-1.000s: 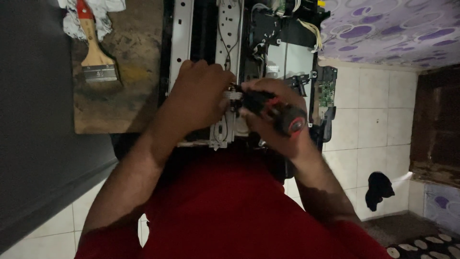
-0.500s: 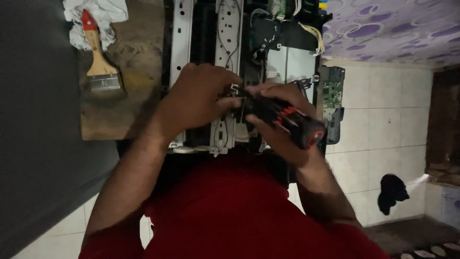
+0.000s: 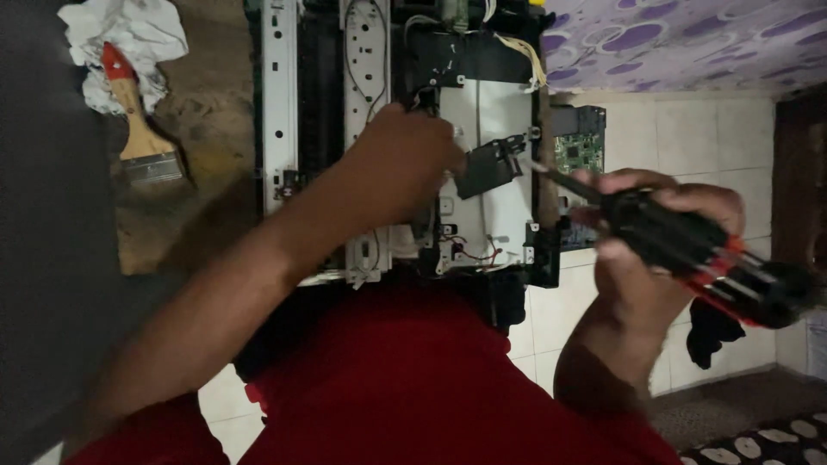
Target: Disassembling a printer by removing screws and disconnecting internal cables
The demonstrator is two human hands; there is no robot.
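Half a second ago both hands were bunched together over the middle of the opened machine, the screwdriver's tip down among the parts beside the left hand. Now the right hand point(image 3: 655, 250) has swung out past the machine's right edge and hangs over the pale tiled floor point(image 3: 680, 146), well apart from the left. It carries the screwdriver point(image 3: 689, 245) with it, fingers wrapped tightly round the black and red handle, the thin dark shaft pointing back toward the machine and ending just beside a small green circuit board point(image 3: 579, 151) at that edge. The left hand point(image 3: 405, 164) has stayed on the machine; it lies on the middle of the chassis with the fingers curled downward onto the parts, but whether they pinch anything I cannot tell, since the back of the hand hides them.

The machine point(image 3: 482, 129) is a stripped device with its cover off, resting across the person's lap against the red shirt point(image 3: 405, 379). It shows long white metal rails with holes on the left side, a white plate in the middle, black plastic brackets, and thin red and black wires near its lower edge. A black bracket point(image 3: 489, 165) sits just beside the left hand's fingertips.

On the brown board point(image 3: 207, 129) to the left, near its upper left corner, a paintbrush point(image 3: 138, 129) with a red-tipped wooden handle lies on a crumpled white cloth point(image 3: 129, 43).
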